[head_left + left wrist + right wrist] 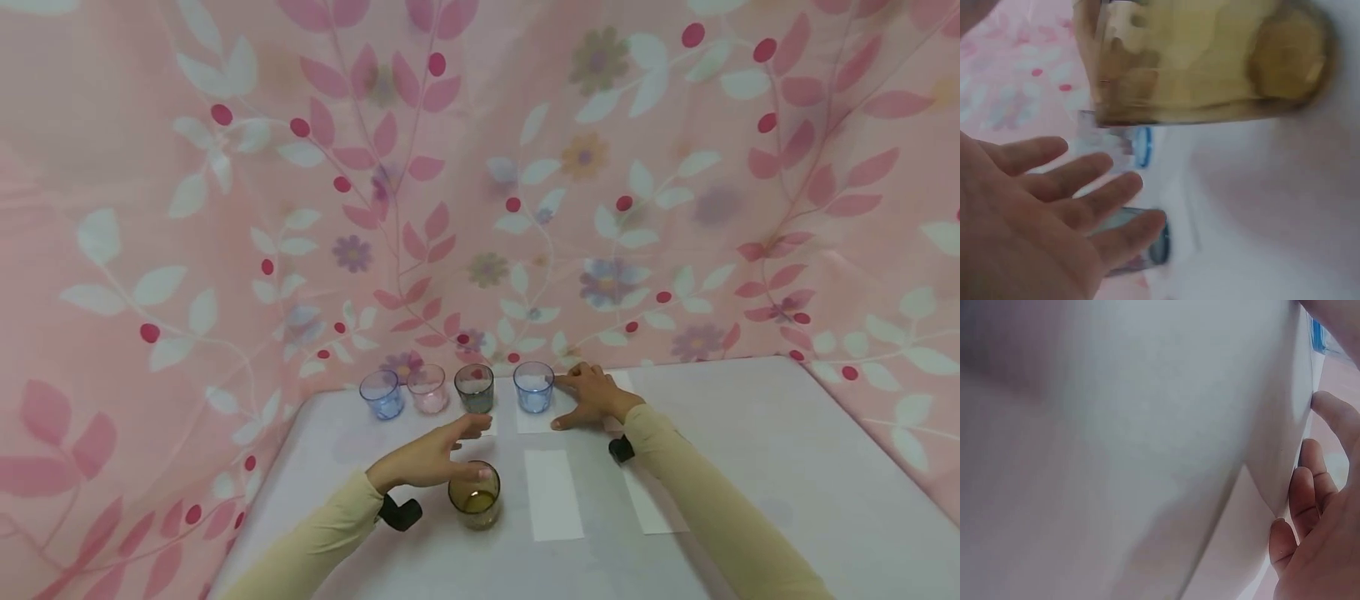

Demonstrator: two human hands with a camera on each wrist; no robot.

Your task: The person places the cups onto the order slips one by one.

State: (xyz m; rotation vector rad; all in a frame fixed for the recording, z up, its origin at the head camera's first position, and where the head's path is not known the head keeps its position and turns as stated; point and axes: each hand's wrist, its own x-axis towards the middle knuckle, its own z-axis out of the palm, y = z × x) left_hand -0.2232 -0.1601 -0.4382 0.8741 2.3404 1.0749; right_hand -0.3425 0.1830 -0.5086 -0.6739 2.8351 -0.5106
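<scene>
My left hand (426,458) is held over the near side of the table, its fingers stretched out and its thumb overlapping the rim of an amber glass (478,510). In the left wrist view, that amber glass (1210,69) stands upright on the table beside the spread fingers (1094,203), and the palm holds nothing. At the back, my right hand (596,394) lies beside a clear blue glass (534,392), thumb and index finger spread on its right side. The right wrist view shows loosely bent fingers (1302,497) low at the table and paper, with a bit of the blue glass (1329,340) beyond.
Left of that blue glass, a smoky grey glass (474,390), a pink glass (428,392) and another blue glass (383,397) stand in a row. White paper strips (553,497) lie on the white table (757,450). A floral pink cloth (480,167) hangs behind.
</scene>
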